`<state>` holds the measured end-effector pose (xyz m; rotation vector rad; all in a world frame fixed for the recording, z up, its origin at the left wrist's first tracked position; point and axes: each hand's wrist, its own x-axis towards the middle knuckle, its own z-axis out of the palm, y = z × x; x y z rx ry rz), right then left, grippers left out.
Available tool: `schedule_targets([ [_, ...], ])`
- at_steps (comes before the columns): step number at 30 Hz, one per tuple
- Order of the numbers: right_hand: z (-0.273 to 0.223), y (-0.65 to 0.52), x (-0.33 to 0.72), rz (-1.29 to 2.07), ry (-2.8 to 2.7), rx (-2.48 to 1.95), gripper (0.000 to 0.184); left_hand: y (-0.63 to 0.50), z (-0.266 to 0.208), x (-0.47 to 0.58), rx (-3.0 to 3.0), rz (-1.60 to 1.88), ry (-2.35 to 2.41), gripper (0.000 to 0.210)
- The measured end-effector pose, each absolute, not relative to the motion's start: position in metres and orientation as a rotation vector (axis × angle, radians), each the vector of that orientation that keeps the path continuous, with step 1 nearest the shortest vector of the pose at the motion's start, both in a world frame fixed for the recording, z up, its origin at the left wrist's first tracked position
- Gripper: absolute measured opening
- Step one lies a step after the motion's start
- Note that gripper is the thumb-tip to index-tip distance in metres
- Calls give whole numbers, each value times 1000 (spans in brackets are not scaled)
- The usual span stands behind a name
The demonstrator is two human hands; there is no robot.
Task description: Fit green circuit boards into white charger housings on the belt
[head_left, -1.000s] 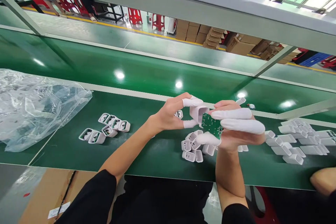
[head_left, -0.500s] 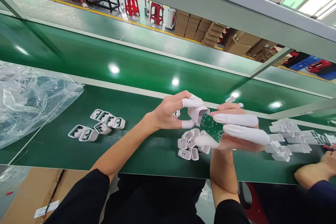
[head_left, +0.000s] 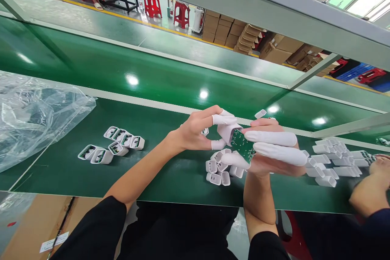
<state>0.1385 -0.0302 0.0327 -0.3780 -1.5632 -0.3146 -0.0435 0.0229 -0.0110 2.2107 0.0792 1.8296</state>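
My left hand [head_left: 203,128], with white finger cots on thumb and fingers, grips a white charger housing [head_left: 226,133] whose open end faces right. Covered in white finger cots too, my right hand [head_left: 271,146] pinches a green circuit board [head_left: 242,145]. One end of the board sits at the mouth of the housing; how deep it reaches is hidden. Below my hands lies a cluster of white housings [head_left: 219,167], some showing slots. To the left stand several housings with boards inside [head_left: 102,155]. A small white piece [head_left: 260,114] lies on the belt edge beyond my right hand.
A clear plastic bag [head_left: 39,113] covers the left of the green table. More white housings [head_left: 332,160] are grouped at the right, near another person's arm [head_left: 371,189]. A green conveyor belt [head_left: 164,85] runs behind the table, with a metal beam [head_left: 274,20] above.
My right hand has shifted slightly left with the circuit board, closer into the housing. The small white piece beyond shows more fully. The other person's arm at right has moved.
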Motion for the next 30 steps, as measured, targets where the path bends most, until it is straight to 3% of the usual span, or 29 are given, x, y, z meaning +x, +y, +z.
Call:
schedule_targets([
  [8, 32, -33, 138, -270, -1571, -380, 43, 24, -11, -44, 2193, 1828, 41, 65],
  [16, 24, -28, 143, -351, -1574, -455, 35, 24, -10, -44, 2205, 1831, 70, 66],
  [21, 17, -26, 143, -300, -1570, -354, 48, 24, -11, -43, 2215, 1833, 86, 68],
  [30, 18, -21, 141, -360, -1546, -348, 47, 23, -9, -44, 2229, 1845, 80, 62],
])
